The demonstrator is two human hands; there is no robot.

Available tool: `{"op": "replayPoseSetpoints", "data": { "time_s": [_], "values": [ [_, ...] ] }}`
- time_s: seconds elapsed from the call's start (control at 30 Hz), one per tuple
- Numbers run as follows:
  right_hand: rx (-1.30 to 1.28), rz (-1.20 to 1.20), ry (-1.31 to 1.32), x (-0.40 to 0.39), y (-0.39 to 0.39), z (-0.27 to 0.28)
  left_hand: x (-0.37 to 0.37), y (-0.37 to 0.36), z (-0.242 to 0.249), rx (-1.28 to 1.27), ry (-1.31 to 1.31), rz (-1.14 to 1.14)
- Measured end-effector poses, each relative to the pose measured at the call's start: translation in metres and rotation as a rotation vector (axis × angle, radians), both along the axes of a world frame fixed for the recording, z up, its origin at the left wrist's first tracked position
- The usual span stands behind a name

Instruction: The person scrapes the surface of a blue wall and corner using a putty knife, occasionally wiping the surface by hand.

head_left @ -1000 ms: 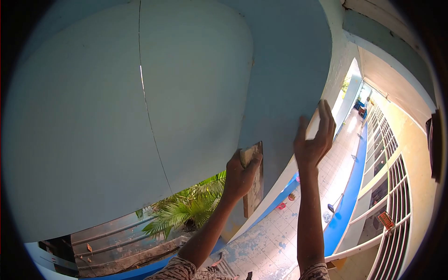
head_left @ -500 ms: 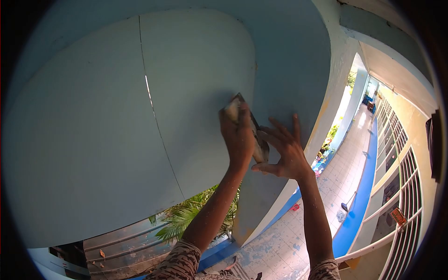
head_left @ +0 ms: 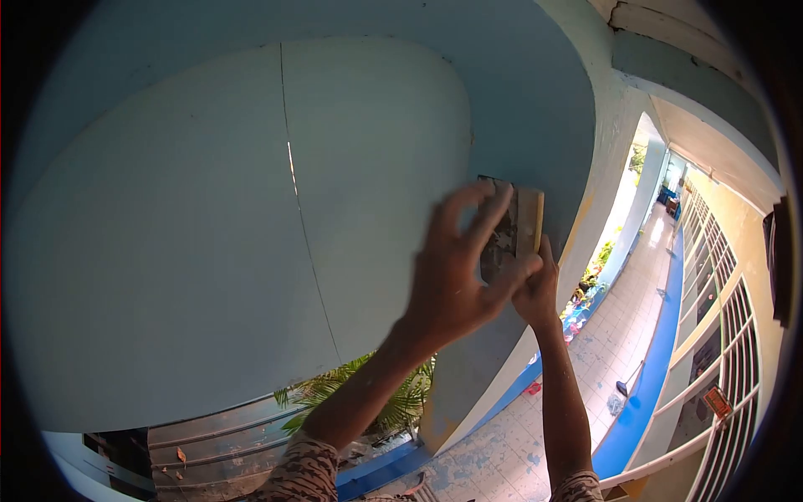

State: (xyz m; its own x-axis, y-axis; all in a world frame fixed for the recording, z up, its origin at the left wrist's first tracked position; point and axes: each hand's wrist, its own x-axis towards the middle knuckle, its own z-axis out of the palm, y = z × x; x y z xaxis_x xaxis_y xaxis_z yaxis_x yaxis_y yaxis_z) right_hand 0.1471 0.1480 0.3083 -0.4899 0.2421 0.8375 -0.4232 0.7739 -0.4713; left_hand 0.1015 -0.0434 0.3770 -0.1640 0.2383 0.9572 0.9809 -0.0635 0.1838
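A flat scraper (head_left: 520, 219) with a wooden handle and a stained metal blade lies against the pale blue panel surface (head_left: 167, 234) overhead. My right hand (head_left: 537, 293) grips it from below. My left hand (head_left: 456, 280) is raised in front of the blade with its fingers spread, their tips on or just off the blade. Both arms reach upward, with patterned sleeves at the bottom edge. A thin dark seam (head_left: 294, 180) runs down the panel to the left of my hands.
A darker blue-grey section (head_left: 527, 92) adjoins the pale panel at the right. Far below run a tiled corridor floor (head_left: 644, 335) with a blue strip (head_left: 648, 376), white window grilles (head_left: 736, 335) on the right, and a palm plant (head_left: 406, 402).
The scraper has passed from my left hand to my right and shifted right along the surface. My left hand has opened, and the view has shifted slightly.
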Motion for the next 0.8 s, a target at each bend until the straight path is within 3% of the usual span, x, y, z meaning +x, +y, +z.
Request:
{"op": "replayPoseSetpoints", "data": {
  "time_s": [0.13, 0.17, 0.2, 0.23, 0.27, 0.33, 0.43, 0.53, 0.73, 0.8],
  "values": [
    [0.016, -0.152, 0.054, -0.011, -0.011, 0.001, -0.003, -0.072, 0.068, 0.233, 0.535, 0.476],
    [0.022, -0.176, 0.099, -0.015, -0.011, 0.000, -0.005, -0.082, 0.085, 0.222, 0.536, 0.475],
    [0.013, -0.177, 0.096, -0.018, -0.014, -0.001, -0.008, -0.091, 0.102, 0.266, 0.731, 0.571],
    [0.022, -0.216, 0.141, -0.022, -0.018, 0.000, -0.011, -0.092, 0.118, 0.314, 0.926, 0.664],
    [0.034, -0.255, 0.188, -0.025, -0.021, 0.001, -0.014, -0.089, 0.132, 0.311, 0.925, 0.662],
    [0.039, -0.315, 0.126, -0.027, -0.024, 0.008, -0.025, -0.077, 0.165, 0.270, 1.122, 0.965],
    [0.121, -0.441, 0.012, -0.030, -0.025, 0.035, -0.029, -0.047, 0.207, 0.508, 1.282, 0.991],
    [0.252, -0.564, -0.077, -0.032, -0.030, 0.078, -0.018, -0.033, 0.207, 0.466, 1.096, 0.831],
    [0.528, -0.672, -0.099, -0.041, -0.024, 0.129, -0.048, 0.010, 0.218, 0.743, 1.207, 0.738],
    [0.643, -0.688, -0.080, -0.037, -0.024, 0.137, -0.055, 0.018, 0.208, 0.703, 1.159, 0.731]
  ]
}}
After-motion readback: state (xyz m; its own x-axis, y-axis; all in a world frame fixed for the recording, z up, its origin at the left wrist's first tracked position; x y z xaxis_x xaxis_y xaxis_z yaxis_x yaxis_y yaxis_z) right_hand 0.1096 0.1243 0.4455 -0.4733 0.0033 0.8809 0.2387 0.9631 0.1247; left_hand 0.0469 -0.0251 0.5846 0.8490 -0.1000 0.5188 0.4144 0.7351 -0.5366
